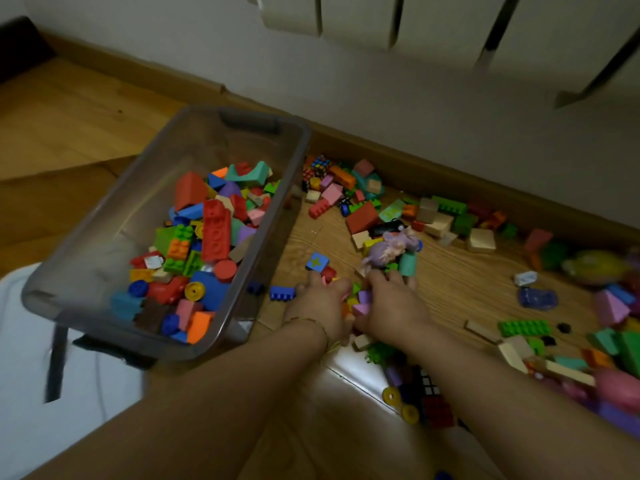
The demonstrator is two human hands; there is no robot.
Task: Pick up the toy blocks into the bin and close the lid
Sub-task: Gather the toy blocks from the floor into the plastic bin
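Dim indoor light; soft blur; edges warped.

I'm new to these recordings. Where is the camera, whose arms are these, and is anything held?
There is no machine: a person wears one camera on the head, looking down at their own arms. The left hand, bracelet on its wrist, and the right hand sit cupped on either side of a small cluster of blocks on the wooden floor. Whether they grip it yet is unclear. To their left stands a see-through bin, partly filled with blocks, no lid on. More loose blocks lie scattered on the floor to the right.
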